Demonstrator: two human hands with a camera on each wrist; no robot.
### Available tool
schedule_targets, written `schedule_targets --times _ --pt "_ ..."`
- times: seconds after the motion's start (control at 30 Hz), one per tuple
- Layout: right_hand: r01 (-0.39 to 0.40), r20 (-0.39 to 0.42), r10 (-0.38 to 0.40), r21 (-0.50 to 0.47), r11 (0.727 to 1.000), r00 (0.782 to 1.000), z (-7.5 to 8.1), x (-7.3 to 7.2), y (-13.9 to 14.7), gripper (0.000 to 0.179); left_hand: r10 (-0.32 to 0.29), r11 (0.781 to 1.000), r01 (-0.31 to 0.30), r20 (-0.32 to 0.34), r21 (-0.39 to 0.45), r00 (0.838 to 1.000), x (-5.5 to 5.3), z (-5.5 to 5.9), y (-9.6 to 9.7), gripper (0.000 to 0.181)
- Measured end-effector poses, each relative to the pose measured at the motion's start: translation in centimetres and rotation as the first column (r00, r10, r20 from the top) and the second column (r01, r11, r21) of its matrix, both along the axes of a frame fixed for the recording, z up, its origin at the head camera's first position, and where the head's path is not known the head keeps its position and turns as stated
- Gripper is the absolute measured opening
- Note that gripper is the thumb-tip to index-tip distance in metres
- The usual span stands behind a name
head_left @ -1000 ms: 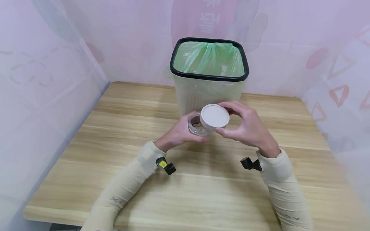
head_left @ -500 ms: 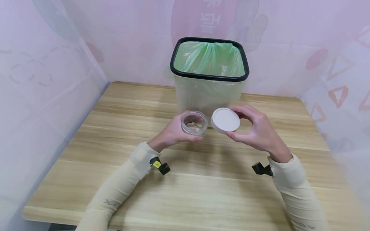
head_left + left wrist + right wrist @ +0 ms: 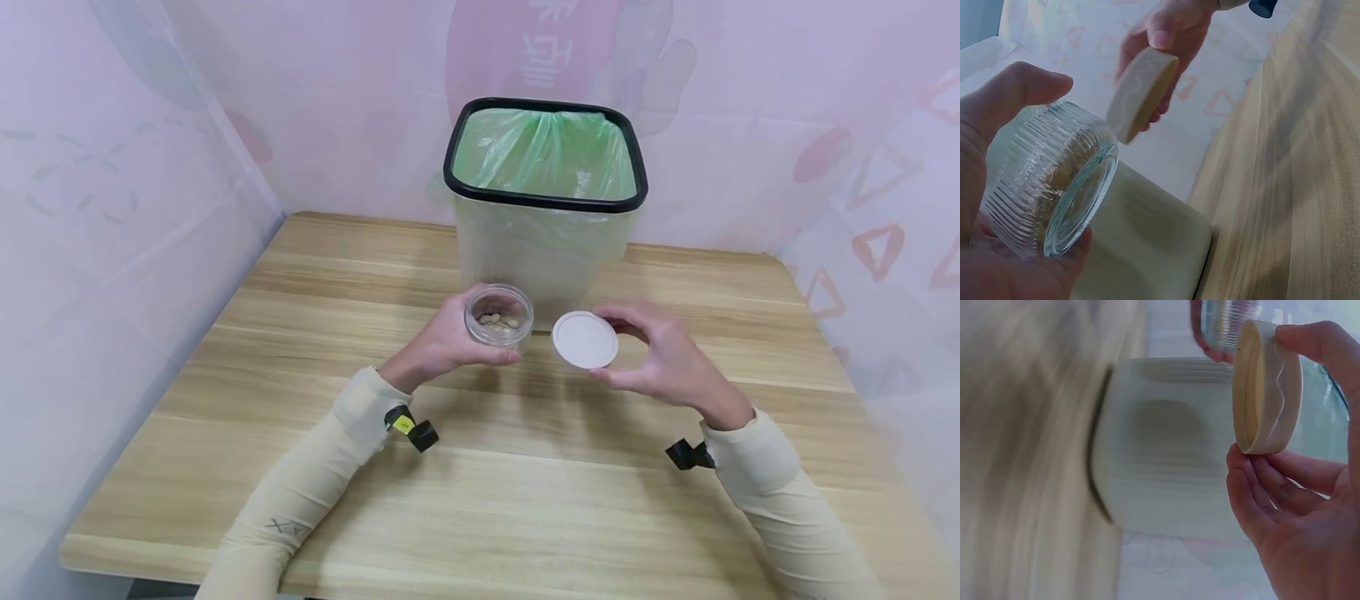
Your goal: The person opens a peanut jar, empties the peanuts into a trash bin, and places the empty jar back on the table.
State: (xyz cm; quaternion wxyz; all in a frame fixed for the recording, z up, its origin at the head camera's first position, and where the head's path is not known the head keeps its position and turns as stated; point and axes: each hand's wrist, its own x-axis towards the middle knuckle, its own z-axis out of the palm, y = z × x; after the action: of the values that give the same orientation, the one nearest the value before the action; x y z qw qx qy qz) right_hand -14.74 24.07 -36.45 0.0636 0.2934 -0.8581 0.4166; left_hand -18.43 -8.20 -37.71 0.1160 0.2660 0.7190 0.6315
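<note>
My left hand grips a clear ribbed glass jar, its open mouth tipped toward the head camera. Small pale tan pieces that look like nuts lie inside the jar. To the right, my right hand pinches a round white lid by its edge, thumb on one side and fingertips on the other. In the right wrist view the lid's hollow, cream-coloured underside shows. A small gap separates lid and jar, both held above the table in front of the bin.
A white trash bin with a black rim and a green plastic liner stands at the back of the wooden table. Printed pale curtains hang behind and on both sides.
The lid, first overlapping the jar's mouth, has moved right and down with my right hand. My left hand has shifted slightly left with the jar, whose mouth is now uncovered.
</note>
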Motion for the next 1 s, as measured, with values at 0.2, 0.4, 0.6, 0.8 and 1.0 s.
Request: schedule_targets --times 0.2,0.4,0.6,0.8,1.0 --pt "-0.040 0.058 0.036 0.067 0.997 0.998 -1.9 -0.4 0.2 0.068 0.002 1.000 -0.002 -0.001 0.003 1.000 0.1 0.0 0.0 0.071" --pt "-0.061 0.105 0.045 0.160 0.985 0.993 -3.7 -0.7 0.2 0.070 -0.001 1.000 0.001 0.006 0.000 1.000 0.2 0.0 0.0 0.071" --pt "-0.073 0.149 0.040 0.224 0.972 0.988 -4.9 -0.9 0.0 0.072 0.013 0.999 -0.013 0.013 -0.029 1.000 0.3 -0.1 -0.1 0.071" --pt "-0.078 0.155 0.036 0.277 0.958 0.987 -5.3 -1.0 -0.1 0.070 0.017 0.999 -0.017 0.009 -0.035 1.000 0.4 0.1 -0.1 0.071" --pt "-0.070 0.140 0.025 0.329 0.942 0.990 -5.6 -1.0 -0.2 0.070 0.016 0.999 -0.016 0.010 -0.031 1.000 0.5 0.1 -0.1 0.070"
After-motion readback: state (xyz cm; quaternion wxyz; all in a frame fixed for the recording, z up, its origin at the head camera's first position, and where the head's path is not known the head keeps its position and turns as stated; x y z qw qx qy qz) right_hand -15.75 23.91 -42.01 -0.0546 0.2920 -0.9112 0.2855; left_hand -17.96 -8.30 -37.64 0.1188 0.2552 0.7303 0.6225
